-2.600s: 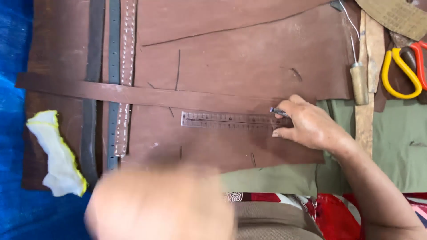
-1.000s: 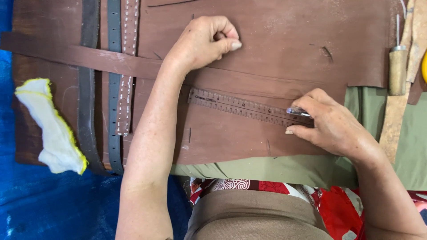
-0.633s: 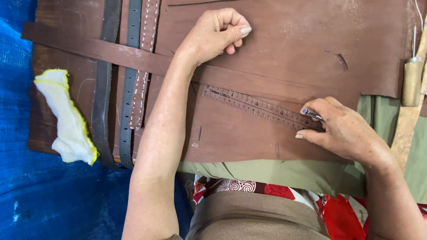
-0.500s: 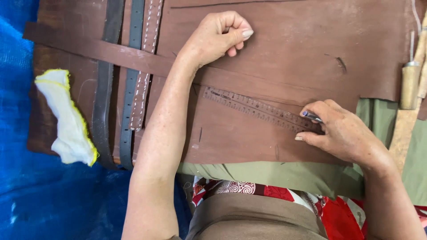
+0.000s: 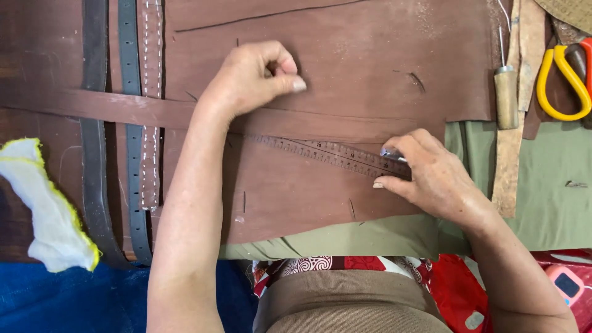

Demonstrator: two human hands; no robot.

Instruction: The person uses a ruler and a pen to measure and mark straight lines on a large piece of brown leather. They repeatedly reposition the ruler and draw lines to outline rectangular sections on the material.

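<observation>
A large brown leather sheet (image 5: 345,74) lies flat in front of me. Across it runs a long brown leather strip (image 5: 123,110). My left hand (image 5: 256,77) rests as a loose fist on the leather, just above the strip. A metal ruler (image 5: 327,153) lies slanted below the strip. At the ruler's right end my right hand (image 5: 431,179) pinches a small metal-tipped tool (image 5: 392,155) against it.
Dark and grey belt straps (image 5: 129,142) and a stitched strap (image 5: 150,105) lie upright at the left. A white and yellow cloth (image 5: 49,209) sits on blue fabric. At the right are a wooden-handled awl (image 5: 507,92), yellow-handled scissors (image 5: 564,77) and green cloth (image 5: 555,185).
My left arm came in from the bottom and its hand settled on the leather above the strip. The ruler's right end now sits lower. My right hand has stayed at that end.
</observation>
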